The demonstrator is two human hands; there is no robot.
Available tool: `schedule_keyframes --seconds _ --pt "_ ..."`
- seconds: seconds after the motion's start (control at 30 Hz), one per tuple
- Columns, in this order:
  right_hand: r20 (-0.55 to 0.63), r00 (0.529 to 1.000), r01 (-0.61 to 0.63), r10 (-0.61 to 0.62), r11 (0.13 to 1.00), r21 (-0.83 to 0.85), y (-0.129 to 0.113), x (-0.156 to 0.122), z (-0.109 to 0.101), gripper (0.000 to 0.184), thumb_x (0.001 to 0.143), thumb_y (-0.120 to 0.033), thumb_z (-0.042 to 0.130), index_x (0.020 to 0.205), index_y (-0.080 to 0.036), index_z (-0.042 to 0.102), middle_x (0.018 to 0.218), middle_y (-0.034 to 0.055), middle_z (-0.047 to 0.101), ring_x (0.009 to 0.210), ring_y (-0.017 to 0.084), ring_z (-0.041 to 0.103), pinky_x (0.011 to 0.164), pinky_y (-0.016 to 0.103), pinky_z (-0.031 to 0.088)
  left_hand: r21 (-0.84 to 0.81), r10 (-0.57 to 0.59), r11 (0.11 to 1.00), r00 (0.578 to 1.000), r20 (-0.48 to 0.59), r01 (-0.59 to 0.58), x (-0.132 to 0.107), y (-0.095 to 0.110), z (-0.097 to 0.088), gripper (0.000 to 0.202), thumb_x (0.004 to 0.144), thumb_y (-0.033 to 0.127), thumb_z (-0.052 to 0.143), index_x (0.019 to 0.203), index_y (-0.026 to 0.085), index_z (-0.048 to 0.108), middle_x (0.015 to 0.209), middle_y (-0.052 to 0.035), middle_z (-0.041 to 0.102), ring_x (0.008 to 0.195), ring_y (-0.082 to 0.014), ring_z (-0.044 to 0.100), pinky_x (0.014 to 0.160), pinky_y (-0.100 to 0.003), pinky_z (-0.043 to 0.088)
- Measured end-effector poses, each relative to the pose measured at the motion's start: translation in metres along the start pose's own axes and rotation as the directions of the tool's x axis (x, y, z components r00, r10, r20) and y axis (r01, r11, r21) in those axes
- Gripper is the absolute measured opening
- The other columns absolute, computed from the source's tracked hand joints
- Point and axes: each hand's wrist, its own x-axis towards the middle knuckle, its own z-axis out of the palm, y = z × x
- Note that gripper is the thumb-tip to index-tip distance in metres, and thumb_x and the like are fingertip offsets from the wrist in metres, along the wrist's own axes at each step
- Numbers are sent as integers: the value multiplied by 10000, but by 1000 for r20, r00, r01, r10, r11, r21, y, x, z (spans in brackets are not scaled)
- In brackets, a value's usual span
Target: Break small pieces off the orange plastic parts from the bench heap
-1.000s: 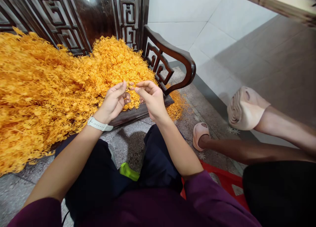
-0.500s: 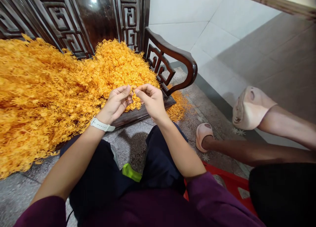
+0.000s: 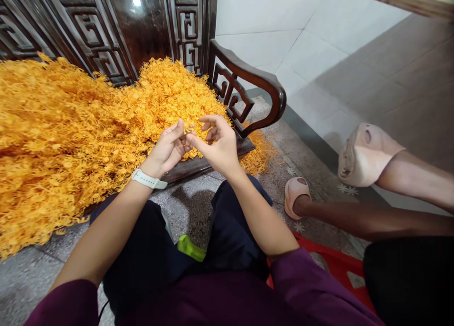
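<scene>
My left hand [image 3: 169,147], with a pale watch strap [image 3: 149,179] at the wrist, pinches a small orange plastic piece [image 3: 188,127] between thumb and fingers. My right hand [image 3: 219,144] is close beside it, its thumb and fingers spread apart and the thumb tip near the left fingers. Both hands are in front of a large heap of orange plastic pieces [image 3: 106,122], spiky and flower-like, piled on a dark carved wooden bench [image 3: 195,167]. Fine detail of the held piece is too small to make out.
The bench's curved armrest [image 3: 264,82] stands to the right, with more orange pieces [image 3: 257,151] on the floor behind it. Another person's legs in pink slippers [image 3: 296,196] reach in from the right. A red plastic stool [image 3: 331,259] and a bright green object [image 3: 191,248] are low down.
My right hand's fingers have opened and lifted away from the small piece, which stays with my left hand. The view has shifted slightly.
</scene>
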Motion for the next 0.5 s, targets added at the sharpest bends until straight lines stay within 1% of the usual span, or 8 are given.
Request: schedule_keyframes --seconds 0.07,0.13,0.2,0.27,0.4,0.5 --pt "2 990 140 -141 981 -136 -2 -2 -1 422 818 -293 851 1191 -228 666 1017 24 624 738 126 523 697 312 511 23 -8 1000 1000 -19 9 0 -2 2 416 845 463 870 816 163 583 774 -12 693 604 -80 632 604 -185 535" --pt "20 976 217 -217 956 -196 -4 -3 -1 359 855 -259 815 1187 -222 685 1010 30 616 757 136 533 736 331 524 48 -17 999 1000 -23 18 0 -4 3 428 851 503 852 821 163 594 746 -7 677 589 -81 620 597 -187 531" --pt "34 975 223 -221 951 -213 -5 -3 -1 267 896 -240 768 1153 -213 697 988 31 616 746 137 537 727 334 521 67 -10 998 1000 -12 10 0 -6 3 437 858 539 832 824 163 612 715 -4 653 591 -92 617 607 -202 539" --pt "34 980 199 -196 956 -214 -5 -3 0 202 911 -242 751 1103 -204 700 977 33 627 743 137 540 709 328 509 83 -1 997 1000 -1 1 0 -8 2 457 859 570 818 810 161 620 702 -7 639 594 -101 613 618 -219 547" --pt "8 982 189 -191 964 -189 -6 -3 0 162 904 -286 771 1009 -189 694 934 21 638 752 133 545 702 314 480 88 -8 996 1000 16 6 2 -9 -1 493 849 625 802 801 165 629 711 -18 646 614 -118 622 618 -237 550" --pt "-14 983 177 -182 969 -173 -7 -2 0 151 902 -277 768 989 -185 686 900 10 637 756 131 552 696 306 468 64 -1 998 999 52 -3 2 -9 -2 473 840 601 822 792 168 637 741 -27 675 629 -122 633 607 -230 545"
